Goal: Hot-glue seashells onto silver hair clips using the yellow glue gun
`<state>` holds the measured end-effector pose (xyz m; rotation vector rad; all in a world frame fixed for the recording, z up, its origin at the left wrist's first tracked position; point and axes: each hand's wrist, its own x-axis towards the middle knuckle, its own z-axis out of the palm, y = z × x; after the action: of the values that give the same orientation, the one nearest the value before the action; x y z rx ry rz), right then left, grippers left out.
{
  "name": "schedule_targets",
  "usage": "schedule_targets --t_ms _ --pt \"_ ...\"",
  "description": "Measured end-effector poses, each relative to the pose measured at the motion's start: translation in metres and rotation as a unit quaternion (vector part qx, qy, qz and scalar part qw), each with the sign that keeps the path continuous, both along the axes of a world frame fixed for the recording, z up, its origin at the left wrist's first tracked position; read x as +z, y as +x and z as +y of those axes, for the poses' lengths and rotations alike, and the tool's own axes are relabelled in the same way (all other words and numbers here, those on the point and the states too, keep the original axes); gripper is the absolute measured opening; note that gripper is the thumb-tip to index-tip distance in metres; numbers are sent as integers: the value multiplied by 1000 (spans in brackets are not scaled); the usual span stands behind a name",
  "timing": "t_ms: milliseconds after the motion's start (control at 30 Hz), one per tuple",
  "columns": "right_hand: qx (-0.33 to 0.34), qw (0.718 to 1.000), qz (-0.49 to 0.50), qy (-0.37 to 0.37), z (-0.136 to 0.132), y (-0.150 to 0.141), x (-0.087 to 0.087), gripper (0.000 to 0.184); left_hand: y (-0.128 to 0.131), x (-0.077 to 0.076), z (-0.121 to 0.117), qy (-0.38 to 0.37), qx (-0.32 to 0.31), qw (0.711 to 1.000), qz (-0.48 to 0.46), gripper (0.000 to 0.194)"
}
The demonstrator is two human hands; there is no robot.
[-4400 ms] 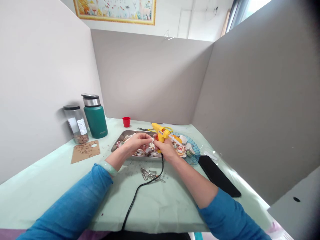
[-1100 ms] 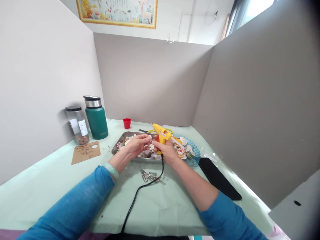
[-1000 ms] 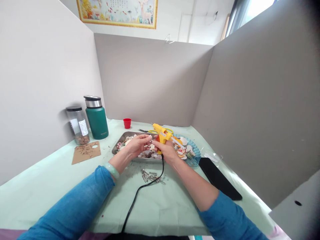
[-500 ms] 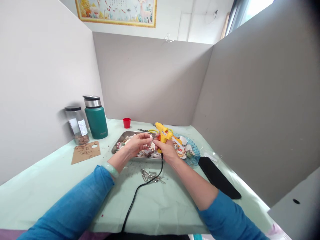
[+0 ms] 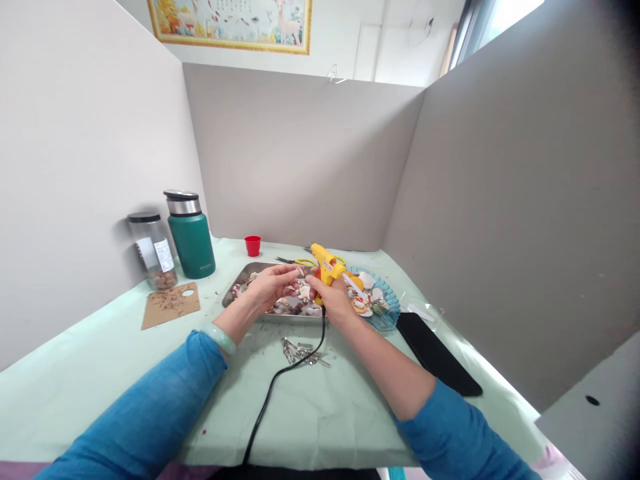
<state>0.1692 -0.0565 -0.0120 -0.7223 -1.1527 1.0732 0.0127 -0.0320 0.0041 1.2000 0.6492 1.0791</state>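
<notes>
At far left we see a clear, black-lidded cylindrical jar beside a green, steel-necked bottle. Toward the middle, our left hand pinches a small pale piece between thumb and fingertips, above a rectangular silver metal tray of mixed shells. Just right of it, our right hand is wrapped around the grip of a yellow plastic glue gun. We judge the step in hand to be handling the piece close to the gun; the next move calls for a steady pinch, fingers clear of the nozzle. The piece looks slim and whitish, its kind too small to tell; the gun's nozzle points up and away, a translucent stick jutting behind. Farther right, a blue scalloped plate holds more shells.
</notes>
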Motion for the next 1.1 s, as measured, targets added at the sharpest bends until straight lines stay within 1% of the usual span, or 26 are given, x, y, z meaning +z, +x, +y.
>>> schedule_targets --t_ms 133,233,367,467,567,633,700,767,867,900,933,1033,1100 --pt "-40 999 19 -8 3 0 -1 28 -2 1 1 -18 2 1000 -16 23" --pt "-53 998 22 -2 6 0 -3 27 -2 2 1 -36 7 999 -23 20" --pt "-52 999 0 6 3 -2 -4 28 -1 -1 2 -59 40 997 -6 24" --pt "-39 998 -38 14 -1 -3 -2 30 0 -3 1 -56 56 996 27 25" --pt "-33 998 -45 35 -2 1 3 29 2 -3 0 -39 54 996 61 27" --pt "-58 997 -27 48 0 8 10 27 4 0 1 -18 51 994 99 29" --pt "-87 995 -11 50 2 18 17 25 10 5 5 21 50 987 149 32" --pt "-112 992 6 52 2 29 24 24 21 12 10 81 49 975 201 32" --pt "-144 987 30 68 -1 47 36 24 44 22 21 174 39 942 283 25" --pt "-161 983 34 75 -3 52 40 25 54 26 24 196 36 927 318 23" --pt "-178 980 36 84 -5 57 43 24 63 29 27 232 32 904 357 21" --pt "-208 971 40 108 -8 69 50 23 89 34 31 361 32 802 475 18" --pt "-223 967 33 118 -8 74 52 22 102 34 33 410 31 738 535 18"
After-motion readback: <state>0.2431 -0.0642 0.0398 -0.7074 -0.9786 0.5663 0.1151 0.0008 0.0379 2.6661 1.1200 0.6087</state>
